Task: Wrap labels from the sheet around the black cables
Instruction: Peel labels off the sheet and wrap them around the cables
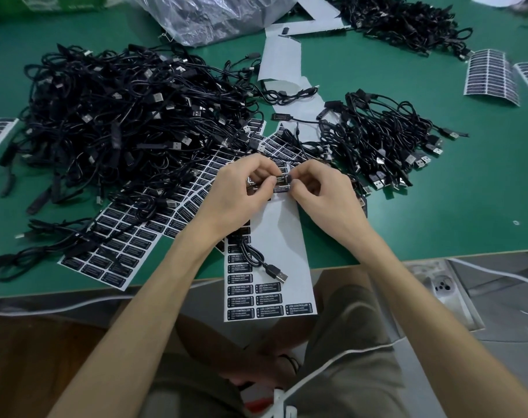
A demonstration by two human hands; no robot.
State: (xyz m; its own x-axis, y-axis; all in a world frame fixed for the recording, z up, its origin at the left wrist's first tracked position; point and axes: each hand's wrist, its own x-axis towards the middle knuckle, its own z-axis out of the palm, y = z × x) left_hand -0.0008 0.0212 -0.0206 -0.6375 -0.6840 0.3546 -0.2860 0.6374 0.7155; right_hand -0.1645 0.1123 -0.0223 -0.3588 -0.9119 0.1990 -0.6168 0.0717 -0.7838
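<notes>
At far left, the large pile (121,116) of black cables is lying on the table (437,206), well apart from the work point. The left hand (241,191) is pinching the left end of the label (282,180) between its thumb and curled fingers. The label is sitting between the two hands, just above the sheet (286,233). Its long axis is running left to right and its printed face is pointing up. The right hand (326,194) is pinching the label's right end in the same manner. Both hands are touching the label, so neither is nearer. The cable (250,254) being labelled is mostly hidden behind the fingers. Its free length is trailing from under the left hand toward the person and ending in a plug (279,276) resting on the sheet. How far the label is closed round the cable cannot be told. Judgement: the wrap is in progress, and the next move is calling for both sets of fingertips to roll the label across its short axis. At right, a smaller pile (386,143) of cables is lying near the right hand.
</notes>
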